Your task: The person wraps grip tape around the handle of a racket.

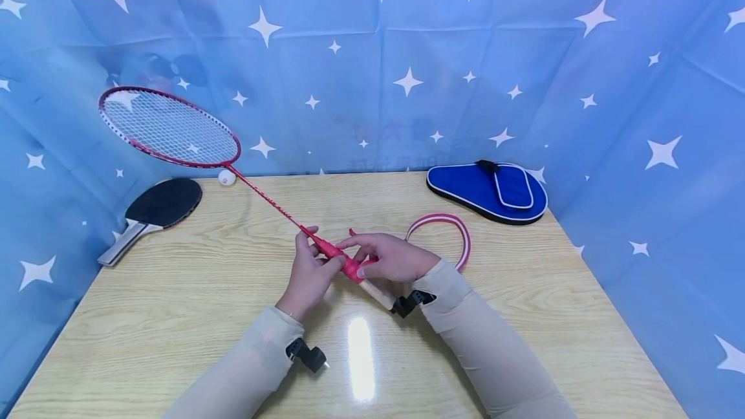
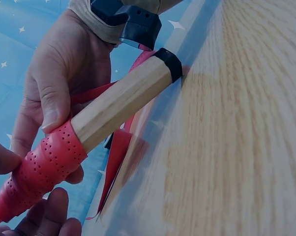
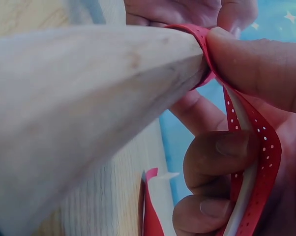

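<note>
A red badminton racket [image 1: 268, 200] slants across the table, its strung head raised at the upper left. My left hand [image 1: 310, 280] holds it near the handle's upper end, thumb on one side and fingers on the other. Red perforated grip tape [image 2: 49, 160] is wrapped round the upper handle, while the lower wooden part [image 2: 123, 101] is bare down to a black butt end. My right hand [image 1: 401, 258] grips the loose tape [image 3: 268, 147] against the handle, its thumb pressing at the wrap's edge. The tape's tail loops on the table behind the right wrist.
A black table tennis paddle [image 1: 165, 202] lies at the left edge, with a white ball [image 1: 227, 178] at the back. A blue paddle case [image 1: 465, 186] lies at the back right. Blue star-patterned cloth [image 1: 349, 83] hangs behind and beside the wooden table [image 1: 174, 322].
</note>
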A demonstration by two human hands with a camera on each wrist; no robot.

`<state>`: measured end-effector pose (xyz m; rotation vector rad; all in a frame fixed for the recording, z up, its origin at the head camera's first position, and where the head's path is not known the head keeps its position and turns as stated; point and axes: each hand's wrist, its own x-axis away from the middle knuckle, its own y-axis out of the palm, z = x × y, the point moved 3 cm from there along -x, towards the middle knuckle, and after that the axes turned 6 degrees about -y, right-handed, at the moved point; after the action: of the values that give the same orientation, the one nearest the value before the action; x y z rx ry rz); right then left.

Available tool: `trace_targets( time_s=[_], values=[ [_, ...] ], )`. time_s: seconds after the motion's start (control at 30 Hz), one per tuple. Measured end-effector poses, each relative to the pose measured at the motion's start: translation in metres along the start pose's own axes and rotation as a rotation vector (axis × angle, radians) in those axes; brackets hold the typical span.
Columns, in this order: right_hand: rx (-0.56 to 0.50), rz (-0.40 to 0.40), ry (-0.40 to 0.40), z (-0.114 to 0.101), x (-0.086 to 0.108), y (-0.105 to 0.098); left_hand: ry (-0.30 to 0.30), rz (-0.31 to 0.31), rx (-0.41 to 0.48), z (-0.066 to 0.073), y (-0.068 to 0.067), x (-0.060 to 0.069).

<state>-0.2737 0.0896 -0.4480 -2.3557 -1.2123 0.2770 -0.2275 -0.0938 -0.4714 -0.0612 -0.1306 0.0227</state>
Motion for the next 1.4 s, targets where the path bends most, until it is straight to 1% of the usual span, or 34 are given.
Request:
trace_targets(
  time_s=[0.1, 0.2, 0.5, 0.63, 0.93, 1.03, 1.2, 1.4],
  values=[
    [0.014, 0.01, 0.01, 0.0008, -0.0009, 0.0001, -0.012, 0.0, -0.015, -0.0016, -0.0007, -0.0005],
    [0.025, 0.018, 0.015, 0.0012, -0.0017, 0.0, -0.016, 0.001, -0.012, -0.0027, -0.0014, -0.0017],
    [0.014, 0.009, 0.011, 0.0009, -0.0008, -0.0006, 0.015, 0.012, 0.019, -0.0014, -0.0007, -0.0021],
    [0.002, 0.001, 0.016, 0.0015, -0.0007, -0.0003, 0.026, 0.013, 0.018, -0.0015, -0.0003, -0.0024],
    [0.042, 0.007, -0.002, -0.0002, -0.0012, -0.0005, -0.005, 0.017, -0.014, -0.0015, -0.0012, -0.0014],
    [0.036, 0.001, 0.001, -0.0007, -0.0011, -0.0005, 0.004, 0.019, -0.011, -0.0014, -0.0007, -0.0015],
    [-0.004, -0.014, 0.008, -0.0019, 0.0004, -0.0005, 0.01, 0.016, 0.011, -0.0012, 0.0004, -0.0021],
    [0.01, -0.012, 0.003, -0.0011, 0.0007, 0.0009, 0.01, 0.015, 0.009, -0.0005, 0.0007, -0.0019]
  ],
)
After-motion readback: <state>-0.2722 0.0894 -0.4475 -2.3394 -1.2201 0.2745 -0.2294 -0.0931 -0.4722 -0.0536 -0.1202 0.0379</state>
